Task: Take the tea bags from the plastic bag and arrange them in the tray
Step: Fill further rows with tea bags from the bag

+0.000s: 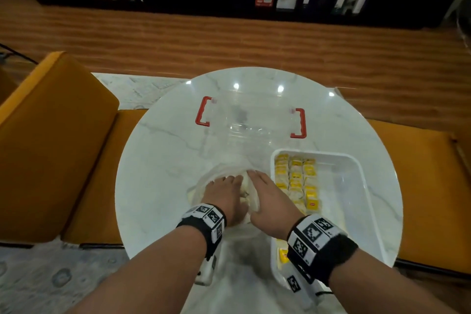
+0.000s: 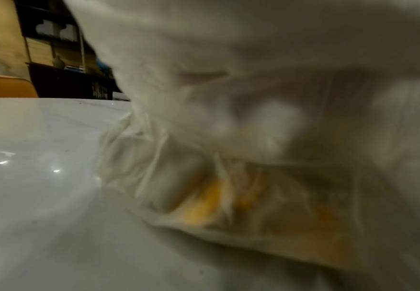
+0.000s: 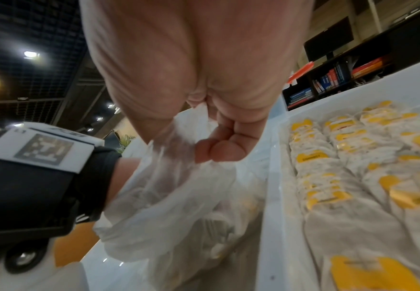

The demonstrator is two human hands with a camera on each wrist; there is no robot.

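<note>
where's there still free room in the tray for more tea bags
The tray is bare along its right side, between the tea bag rows and the right wall. Its left side is packed with yellow-tagged bags. Between tray and plastic bag it is tight: the right hand pinches the bag's edge there, with the left hand beside it.

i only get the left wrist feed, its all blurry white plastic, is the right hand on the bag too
Observer: Yes. The right hand pinches the plastic bag at its upper edge, fingers curled on the film.
Operator: where is the tray then
Observer: The white tray sits right beside the bag, on the person's right.
Operator: anything in it yet
Observer: Rows of tea bags with yellow tags fill its left part; the right part is bare.
Operator: and my hand
Observer: The left hand reaches into the bag's mouth; whether it holds anything cannot be told.
</note>
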